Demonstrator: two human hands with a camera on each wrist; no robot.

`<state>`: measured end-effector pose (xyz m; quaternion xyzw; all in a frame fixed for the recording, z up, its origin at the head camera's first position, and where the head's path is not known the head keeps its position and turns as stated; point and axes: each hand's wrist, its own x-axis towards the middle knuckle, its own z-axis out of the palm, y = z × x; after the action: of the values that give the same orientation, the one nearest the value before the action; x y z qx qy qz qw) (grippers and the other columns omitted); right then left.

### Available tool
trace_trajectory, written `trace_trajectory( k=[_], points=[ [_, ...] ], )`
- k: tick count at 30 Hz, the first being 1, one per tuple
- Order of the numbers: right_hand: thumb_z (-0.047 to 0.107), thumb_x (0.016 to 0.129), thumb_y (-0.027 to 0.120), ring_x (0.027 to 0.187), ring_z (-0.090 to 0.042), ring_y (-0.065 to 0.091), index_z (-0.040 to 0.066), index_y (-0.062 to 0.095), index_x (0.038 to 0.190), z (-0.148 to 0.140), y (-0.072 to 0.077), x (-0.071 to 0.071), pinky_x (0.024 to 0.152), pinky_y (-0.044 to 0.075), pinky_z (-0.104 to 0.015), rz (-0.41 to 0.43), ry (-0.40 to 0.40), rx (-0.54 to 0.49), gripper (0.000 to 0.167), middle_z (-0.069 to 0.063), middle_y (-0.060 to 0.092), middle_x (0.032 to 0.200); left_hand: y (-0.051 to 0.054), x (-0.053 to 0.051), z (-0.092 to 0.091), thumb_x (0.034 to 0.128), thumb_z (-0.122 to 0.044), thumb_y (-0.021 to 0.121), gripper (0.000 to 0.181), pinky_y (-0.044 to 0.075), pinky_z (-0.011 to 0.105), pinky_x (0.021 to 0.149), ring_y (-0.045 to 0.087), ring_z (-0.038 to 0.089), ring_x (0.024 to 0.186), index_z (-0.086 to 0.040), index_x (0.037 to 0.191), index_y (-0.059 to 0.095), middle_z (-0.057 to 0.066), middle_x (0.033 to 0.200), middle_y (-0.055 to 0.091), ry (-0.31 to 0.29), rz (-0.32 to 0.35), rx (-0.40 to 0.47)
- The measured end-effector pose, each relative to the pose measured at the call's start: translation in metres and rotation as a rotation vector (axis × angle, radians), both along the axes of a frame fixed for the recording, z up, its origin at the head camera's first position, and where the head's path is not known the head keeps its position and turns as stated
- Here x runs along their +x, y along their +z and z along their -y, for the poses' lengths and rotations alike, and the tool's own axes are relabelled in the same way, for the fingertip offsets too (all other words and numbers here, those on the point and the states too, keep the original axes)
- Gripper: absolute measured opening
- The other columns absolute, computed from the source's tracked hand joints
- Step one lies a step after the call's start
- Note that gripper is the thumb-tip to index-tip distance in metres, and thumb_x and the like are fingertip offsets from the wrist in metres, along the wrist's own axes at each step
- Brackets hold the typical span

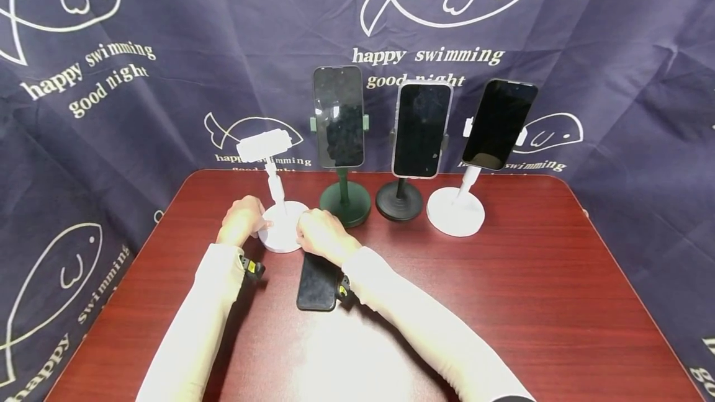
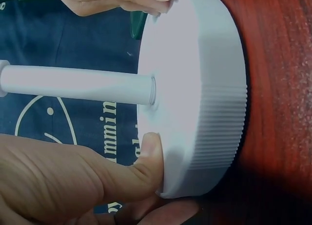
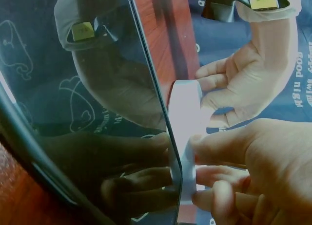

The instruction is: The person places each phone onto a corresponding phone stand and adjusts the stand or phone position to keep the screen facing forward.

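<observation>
A white phone stand (image 1: 282, 226) with a round base, an upright post and an unoccupied clamp head stands at the table's left. My left hand (image 1: 240, 221) holds the left rim of its base; in the left wrist view the thumb presses on top of the white base (image 2: 178, 74), with fingers by the rim. On the opposite side my right hand (image 1: 324, 234) grips the rim between thumb and fingers. Below my right wrist a dark smartphone (image 1: 317, 284) lies screen up, its upper end hidden by the hand. Its glossy screen (image 3: 92, 103) mirrors both hands in the right wrist view.
Behind and to the right stand a green phone stand (image 1: 345, 203), a black one (image 1: 399, 201) and another white one (image 1: 455, 213), each bearing an upright phone. They share the reddish wooden table (image 1: 536, 303). A dark fish-print cloth (image 1: 268, 30) hangs behind.
</observation>
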<state>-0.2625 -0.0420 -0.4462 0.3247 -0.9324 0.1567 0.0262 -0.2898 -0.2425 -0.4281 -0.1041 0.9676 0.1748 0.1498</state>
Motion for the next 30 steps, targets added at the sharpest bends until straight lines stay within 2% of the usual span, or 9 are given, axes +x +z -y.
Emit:
trace_trajectory(
  k=[6,10,14,20,25,28,30],
  points=[
    [0.020,0.090,0.075,0.082,-0.024,0.073,0.019,0.078,0.077,-0.002,-0.002,0.003,0.071,0.060,-0.040,-0.063,0.017,0.046,0.013,0.000,0.073,0.084,-0.005,0.007,-0.001,0.0905,-0.018,0.076,0.021,0.049,0.040,0.060,0.070,0.024,0.065,-0.004,0.104,0.069,0.012,0.069,0.072,0.026,-0.027,0.037],
    [0.020,0.091,0.074,0.082,-0.025,0.073,0.018,0.077,0.076,-0.002,-0.002,0.005,0.072,0.060,-0.041,-0.077,0.003,0.045,0.015,-0.002,0.073,0.086,-0.011,0.015,0.000,0.0916,-0.021,0.074,0.023,0.052,0.048,0.065,0.070,0.032,0.079,-0.005,0.109,0.071,0.017,0.090,0.074,0.021,-0.137,0.037],
    [0.020,0.093,0.070,0.080,-0.026,0.073,0.015,0.074,0.076,-0.002,-0.002,0.007,0.069,0.060,-0.041,-0.064,-0.001,0.051,0.018,-0.005,0.072,0.084,-0.020,0.026,0.005,0.0942,-0.028,0.071,0.033,0.054,0.058,0.073,0.069,0.043,0.097,-0.007,0.121,0.072,0.024,0.115,0.072,0.005,-0.242,0.050],
    [0.020,0.098,0.065,0.082,-0.023,0.071,0.012,0.068,0.082,-0.008,-0.007,0.016,0.072,0.059,-0.038,-0.092,0.046,0.059,0.018,-0.006,0.070,0.087,-0.031,0.045,0.010,0.0977,-0.031,0.061,0.040,0.054,0.064,0.079,0.068,0.050,0.105,-0.005,0.127,0.068,0.027,0.122,0.070,-0.017,-0.353,0.059],
    [0.017,0.098,0.066,0.085,-0.017,0.070,0.013,0.072,0.088,-0.022,-0.010,0.026,0.077,0.058,-0.034,-0.132,0.137,-0.017,0.013,-0.002,0.068,0.092,-0.030,0.061,0.011,0.0977,-0.031,0.059,0.042,0.053,0.065,0.083,0.067,0.050,0.107,-0.004,0.129,0.067,0.026,0.124,0.069,-0.043,-0.352,0.060],
    [0.018,0.099,0.067,0.089,-0.015,0.070,0.012,0.075,0.098,-0.034,-0.011,0.030,0.080,0.058,-0.033,-0.128,0.164,-0.049,0.010,-0.002,0.070,0.097,-0.025,0.069,0.009,0.0974,-0.031,0.060,0.041,0.053,0.066,0.083,0.067,0.050,0.109,-0.006,0.130,0.068,0.025,0.126,0.069,-0.062,-0.329,0.054],
    [0.018,0.099,0.068,0.093,-0.016,0.071,0.011,0.076,0.105,-0.042,-0.011,0.034,0.084,0.058,-0.033,-0.127,0.175,-0.065,0.013,-0.003,0.071,0.101,-0.022,0.075,0.006,0.0967,-0.031,0.061,0.037,0.053,0.065,0.079,0.068,0.049,0.105,-0.009,0.126,0.070,0.023,0.121,0.071,-0.071,-0.325,0.038]
  ],
)
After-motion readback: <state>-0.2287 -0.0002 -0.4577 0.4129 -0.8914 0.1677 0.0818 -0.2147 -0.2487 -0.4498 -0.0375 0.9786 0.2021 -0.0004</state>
